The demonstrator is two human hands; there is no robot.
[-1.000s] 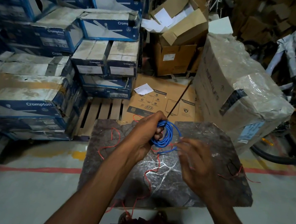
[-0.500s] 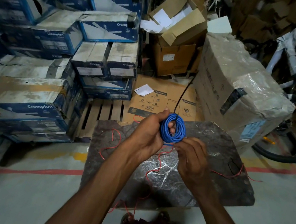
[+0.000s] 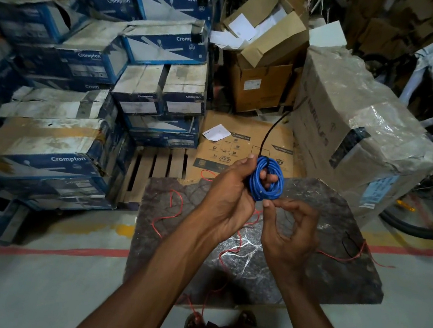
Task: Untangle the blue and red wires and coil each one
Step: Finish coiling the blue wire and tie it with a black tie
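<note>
Blue wire [image 3: 258, 190] sits wound into a tight coil in your left hand [image 3: 229, 193], fingers hooked through its middle and thumb over the top, raised above the stone slab [image 3: 328, 206]. Your right hand [image 3: 289, 228] is just beneath the coil, thumb and forefinger drawn together; I cannot tell whether they grip anything. The red wire [image 3: 172, 199] lies loose across the slab, trailing off its edges.

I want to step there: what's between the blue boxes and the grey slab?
A wooden pallet lies between the blue boxes and the grey slab, on the floor; the head view shows it.
</note>
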